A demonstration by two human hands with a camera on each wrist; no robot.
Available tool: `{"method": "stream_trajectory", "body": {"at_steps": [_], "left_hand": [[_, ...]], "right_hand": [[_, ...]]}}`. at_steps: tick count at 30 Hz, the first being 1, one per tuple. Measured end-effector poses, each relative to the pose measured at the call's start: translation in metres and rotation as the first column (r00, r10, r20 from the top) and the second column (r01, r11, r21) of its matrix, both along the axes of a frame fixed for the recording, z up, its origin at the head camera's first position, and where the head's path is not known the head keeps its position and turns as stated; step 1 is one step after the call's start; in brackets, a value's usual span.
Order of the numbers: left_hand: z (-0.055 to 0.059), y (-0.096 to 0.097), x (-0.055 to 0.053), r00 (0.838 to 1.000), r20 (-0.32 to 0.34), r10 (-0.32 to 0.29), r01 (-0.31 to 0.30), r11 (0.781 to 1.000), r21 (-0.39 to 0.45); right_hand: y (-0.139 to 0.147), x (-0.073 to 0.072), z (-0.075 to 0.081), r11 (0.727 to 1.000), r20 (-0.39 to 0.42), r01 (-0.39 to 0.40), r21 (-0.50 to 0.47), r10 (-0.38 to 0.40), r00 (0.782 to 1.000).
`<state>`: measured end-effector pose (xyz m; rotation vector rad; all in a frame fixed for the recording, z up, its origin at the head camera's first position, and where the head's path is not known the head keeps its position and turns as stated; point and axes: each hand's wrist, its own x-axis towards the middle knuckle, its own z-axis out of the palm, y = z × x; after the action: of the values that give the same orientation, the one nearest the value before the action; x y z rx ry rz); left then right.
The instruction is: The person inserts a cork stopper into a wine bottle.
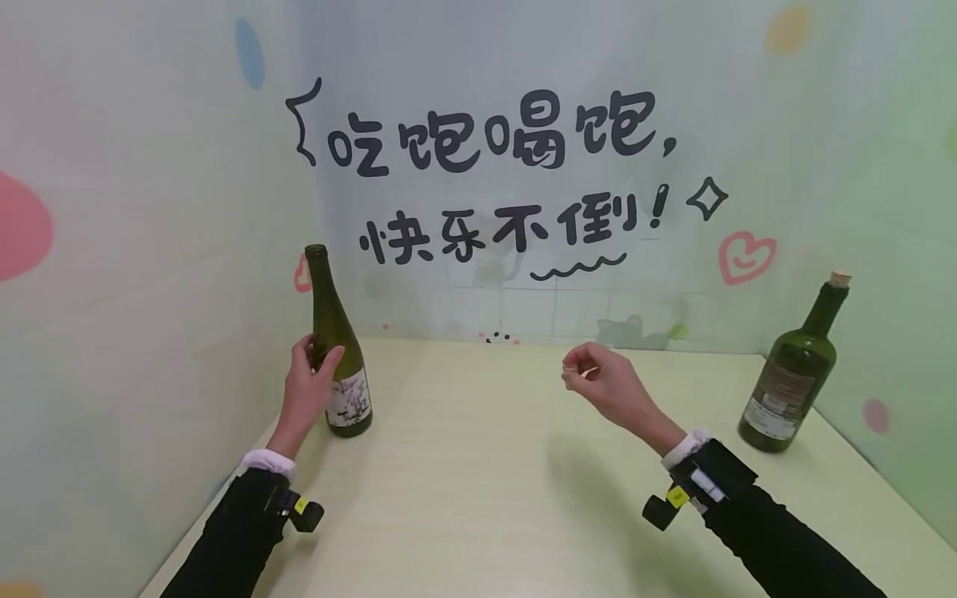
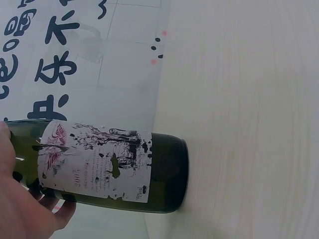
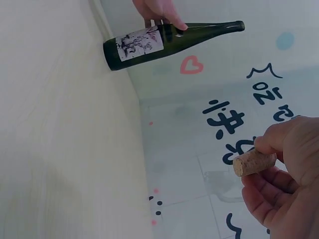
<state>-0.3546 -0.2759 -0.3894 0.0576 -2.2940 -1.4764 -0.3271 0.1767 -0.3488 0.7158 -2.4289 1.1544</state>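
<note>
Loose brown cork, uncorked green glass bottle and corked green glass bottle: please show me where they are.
Loose brown cork (image 3: 253, 163), right wrist view, curved side.
Uncorked green glass bottle (image 2: 94, 162), left wrist view, label.
Corked green glass bottle (image 1: 788, 382), head view, labelled body.

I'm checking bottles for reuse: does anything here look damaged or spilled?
Yes: the label on the bottle in the left hand looks damaged, with ragged gaps where green seems to show through. No spill is visible.
</note>
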Motion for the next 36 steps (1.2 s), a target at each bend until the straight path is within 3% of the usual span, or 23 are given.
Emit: {"method": "stream_trajectory", "body": {"at_steps": [7,17,31,36], "left_hand": [[-0.003,0.01,-0.002,0.999,0.01,-0.046,0.046,0.999,-0.006],[-0.002,0.018,0.001,0.995,-0.004,-0.103,0.102,0.994,-0.041],[-0.003,0.084,-0.004,0.977,0.01,-0.211,0.211,0.975,-0.07],[-0.002,0.11,-0.003,0.961,0.043,-0.274,0.277,0.958,-0.072]], "right_hand": [[0.005,0.011,0.007,1.0,-0.028,0.001,-0.005,-0.001,1.0],[0.009,0.015,0.014,0.999,-0.036,-0.032,-0.001,0.032,0.999],[0.03,0.031,0.033,0.998,-0.056,-0.057,-0.007,0.056,0.997],[0.031,0.051,0.048,0.999,-0.055,-0.053,-0.01,0.052,0.997]]}}
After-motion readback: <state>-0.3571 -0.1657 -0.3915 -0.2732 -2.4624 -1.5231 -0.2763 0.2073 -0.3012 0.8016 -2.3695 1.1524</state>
